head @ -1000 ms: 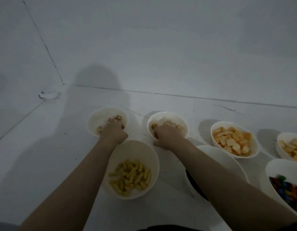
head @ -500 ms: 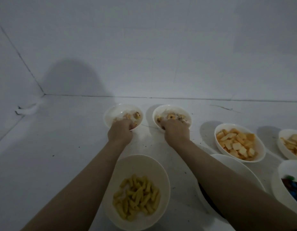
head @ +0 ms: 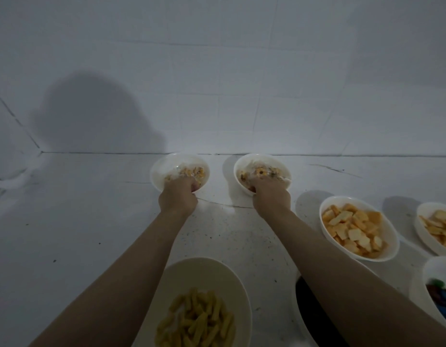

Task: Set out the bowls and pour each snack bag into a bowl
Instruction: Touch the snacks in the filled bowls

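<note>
2 hands [head: 178,200] [head: 271,198] on far bowls [head: 158,171] [head: 284,169]

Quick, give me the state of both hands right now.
Left hand: grips the near rim of the left small bowl.
Right hand: grips the near rim of the right small bowl.

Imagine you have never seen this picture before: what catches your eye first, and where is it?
First come the two bare arms reaching away from the viewer, the left hand and right hand each gripping the near rim of a small white bowl, the left bowl and right bowl, by the far wall. Next, the bright orange crackers in a bowl to the right, and the yellow sticks in the nearest bowl.
</note>
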Motion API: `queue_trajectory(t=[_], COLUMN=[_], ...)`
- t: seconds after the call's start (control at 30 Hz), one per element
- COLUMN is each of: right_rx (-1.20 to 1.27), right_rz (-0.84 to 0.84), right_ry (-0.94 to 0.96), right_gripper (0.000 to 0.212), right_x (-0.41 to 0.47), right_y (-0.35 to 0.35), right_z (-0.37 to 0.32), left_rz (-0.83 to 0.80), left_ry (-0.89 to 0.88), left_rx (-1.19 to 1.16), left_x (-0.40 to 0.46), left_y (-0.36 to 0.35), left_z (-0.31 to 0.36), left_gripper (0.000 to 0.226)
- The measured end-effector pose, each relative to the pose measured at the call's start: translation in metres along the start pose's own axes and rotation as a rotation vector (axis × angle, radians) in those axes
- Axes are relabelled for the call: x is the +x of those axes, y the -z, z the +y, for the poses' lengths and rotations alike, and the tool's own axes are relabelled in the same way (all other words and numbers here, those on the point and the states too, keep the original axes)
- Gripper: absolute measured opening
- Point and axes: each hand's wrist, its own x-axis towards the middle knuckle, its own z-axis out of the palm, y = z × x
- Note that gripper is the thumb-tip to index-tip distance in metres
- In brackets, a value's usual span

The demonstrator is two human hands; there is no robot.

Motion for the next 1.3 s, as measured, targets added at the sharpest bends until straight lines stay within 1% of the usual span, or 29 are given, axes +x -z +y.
queue_trajectory(t=[0.07,0.17,0.23,0.33,0.43,0.53,0.7,0.9,1.03,1.17,1.3], right_rx=[0.001,0.035,0.098,0.173,0.236,0.298,0.326,0.306,0.27,0.199,0.191], right_rz=[-0.017,-0.024,0.006,0.096,0.133,0.122,0.086,0.045,-0.007,-0.106,-0.17], right_ry=[-0.002,0.011,0.011,-0.006,-0.051,-0.111,-0.164,-0.2,-0.197,-0.197,-0.154], right_gripper=[0.041,0.039,0.033,0.023,0.017,0.018,0.012,0.01,0.012,0.02,0.024], right_x=[-0.001,-0.004,-0.009,-0.025,-0.047,-0.069,-0.095,-0.112,-0.118,-0.12,-0.122], right_y=[0.002,0.008,0.016,0.032,0.045,0.056,0.08,0.105,0.108,0.102,0.092], right_z=[0.0,0.003,0.007,0.024,0.055,0.095,0.177,0.276,0.326,0.365,0.39], left_rz=[0.022,0.066,0.062,0.031,0.019,-0.016,-0.115,-0.196,-0.229,-0.28,-0.317], left_ry=[-0.007,-0.043,-0.093,-0.19,-0.288,-0.327,-0.393,-0.403,-0.363,-0.353,-0.286], left_rx=[0.016,0.056,0.031,-0.006,0.0,-0.037,-0.094,-0.079,-0.047,0.087,0.21], left_x=[-0.002,-0.01,-0.018,-0.036,-0.059,-0.083,-0.122,-0.163,-0.175,-0.184,-0.188], left_y=[0.001,0.004,0.005,0.004,0.0,-0.007,-0.036,-0.087,-0.119,-0.144,-0.155], left_z=[0.002,0.011,0.021,0.046,0.081,0.119,0.192,0.269,0.305,0.325,0.333], left_gripper=[0.026,0.031,0.032,0.027,0.026,0.022,0.019,0.021,0.026,0.029,0.023])
